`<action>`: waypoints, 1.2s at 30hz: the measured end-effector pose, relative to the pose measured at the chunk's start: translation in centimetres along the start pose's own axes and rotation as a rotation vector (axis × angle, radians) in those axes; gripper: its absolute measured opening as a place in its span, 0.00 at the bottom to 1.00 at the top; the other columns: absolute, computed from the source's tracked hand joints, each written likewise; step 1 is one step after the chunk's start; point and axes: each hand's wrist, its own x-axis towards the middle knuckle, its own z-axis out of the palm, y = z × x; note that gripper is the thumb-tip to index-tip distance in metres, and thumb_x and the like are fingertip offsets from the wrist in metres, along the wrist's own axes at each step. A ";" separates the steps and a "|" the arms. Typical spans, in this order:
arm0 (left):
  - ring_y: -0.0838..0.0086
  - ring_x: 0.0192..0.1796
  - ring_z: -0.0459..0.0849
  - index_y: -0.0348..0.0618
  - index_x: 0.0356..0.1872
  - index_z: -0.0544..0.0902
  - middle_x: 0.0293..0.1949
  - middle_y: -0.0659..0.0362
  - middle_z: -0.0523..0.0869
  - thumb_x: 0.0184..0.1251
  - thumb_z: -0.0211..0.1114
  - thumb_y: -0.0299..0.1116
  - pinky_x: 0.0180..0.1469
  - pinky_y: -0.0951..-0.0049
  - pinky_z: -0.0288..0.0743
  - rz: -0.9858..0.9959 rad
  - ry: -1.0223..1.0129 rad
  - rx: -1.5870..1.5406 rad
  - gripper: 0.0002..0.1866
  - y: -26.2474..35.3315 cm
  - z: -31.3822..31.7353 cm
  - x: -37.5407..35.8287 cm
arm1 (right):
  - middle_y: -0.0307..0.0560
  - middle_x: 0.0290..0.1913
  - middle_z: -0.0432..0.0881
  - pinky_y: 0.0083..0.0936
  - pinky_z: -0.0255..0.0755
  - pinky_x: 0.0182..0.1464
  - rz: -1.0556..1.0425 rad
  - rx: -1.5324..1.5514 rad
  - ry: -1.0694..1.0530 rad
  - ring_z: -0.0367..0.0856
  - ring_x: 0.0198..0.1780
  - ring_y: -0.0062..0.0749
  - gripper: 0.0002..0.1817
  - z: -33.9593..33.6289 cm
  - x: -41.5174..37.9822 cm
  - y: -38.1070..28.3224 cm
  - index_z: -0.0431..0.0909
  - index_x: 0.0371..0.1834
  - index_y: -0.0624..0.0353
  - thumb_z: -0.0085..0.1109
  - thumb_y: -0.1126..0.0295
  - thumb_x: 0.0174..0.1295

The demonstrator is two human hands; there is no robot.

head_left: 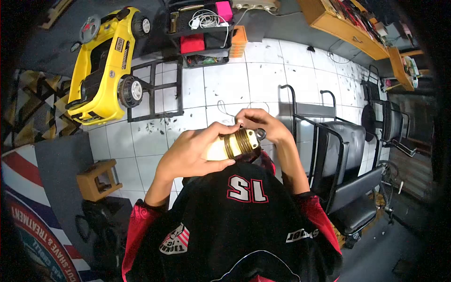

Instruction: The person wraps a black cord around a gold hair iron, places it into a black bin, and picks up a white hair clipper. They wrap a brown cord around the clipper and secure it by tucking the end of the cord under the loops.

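In front of my chest, my left hand (190, 152) is wrapped round a cream-coloured hair clipper (216, 149), thumb on the near side and fingers on the far side. A dark brown cord (243, 141) is wound several times round the clipper's body. At its right end sticks out a black hanging ring (261, 134). My right hand (260, 123) is closed at the top of the windings, its fingertips pinching the cord close to my left fingertips. Part of the clipper is hidden inside my left hand.
White floor tiles (225, 77) carry scattered dark hair clippings. A yellow toy car (105, 66) stands at the upper left, near a wooden stool (98, 180). A black trolley (199, 30) holds a coiled white cable. Black padded chairs (340, 145) stand at right, below a wooden drawer unit (345, 28).
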 end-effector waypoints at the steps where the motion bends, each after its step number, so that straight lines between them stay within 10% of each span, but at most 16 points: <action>1: 0.63 0.53 0.86 0.39 0.58 0.74 0.53 0.50 0.85 0.49 0.79 0.32 0.55 0.71 0.78 0.007 0.028 -0.017 0.33 0.0 -0.1 0.0 | 0.34 0.36 0.79 0.17 0.68 0.45 -0.001 0.061 -0.046 0.72 0.42 0.15 0.07 -0.2 -0.3 0.7 0.78 0.43 0.64 0.56 0.71 0.69; 6: 0.70 0.51 0.86 0.38 0.59 0.75 0.51 0.52 0.86 0.53 0.76 0.29 0.54 0.72 0.78 0.085 0.228 -0.208 0.30 -1.7 0.9 0.6 | 0.37 0.27 0.77 0.21 0.67 0.33 -0.077 -0.254 0.109 0.70 0.30 0.18 0.11 1.4 -1.9 3.5 0.77 0.38 0.66 0.46 0.70 0.72; 9: 0.75 0.50 0.85 0.37 0.59 0.74 0.49 0.51 0.86 0.54 0.75 0.28 0.54 0.73 0.77 0.060 0.345 -0.255 0.30 -2.4 0.9 0.9 | 0.35 0.27 0.74 0.17 0.63 0.28 -0.060 0.449 0.231 0.68 0.27 0.16 0.13 3.8 -2.2 3.6 0.73 0.36 0.64 0.48 0.65 0.75; 21: 0.81 0.45 0.80 0.30 0.59 0.75 0.45 0.58 0.85 0.55 0.75 0.26 0.48 0.78 0.75 -0.083 0.405 -0.229 0.30 -2.9 0.1 0.4 | 0.41 0.20 0.76 0.20 0.66 0.26 -0.061 -0.561 0.522 0.73 0.23 0.17 0.07 5.8 -2.3 0.1 0.78 0.39 0.64 0.54 0.71 0.70; 27: 0.82 0.43 0.81 0.32 0.57 0.77 0.42 0.58 0.87 0.57 0.72 0.28 0.47 0.77 0.76 -0.126 0.459 -0.306 0.25 -4.1 -0.8 -0.1 | 0.41 0.17 0.78 0.21 0.67 0.24 0.006 -0.335 0.362 0.77 0.20 0.21 0.10 5.8 -3.4 -0.3 0.78 0.40 0.63 0.55 0.67 0.71; 36: 0.86 0.38 0.77 0.35 0.52 0.80 0.37 0.63 0.85 0.60 0.71 0.26 0.42 0.81 0.73 -0.158 0.716 -0.273 0.19 -5.8 -3.8 -1.8 | 0.48 0.24 0.82 0.32 0.74 0.30 -0.111 -0.781 0.573 0.82 0.24 0.33 0.06 6.5 -6.2 -2.0 0.79 0.41 0.62 0.61 0.71 0.65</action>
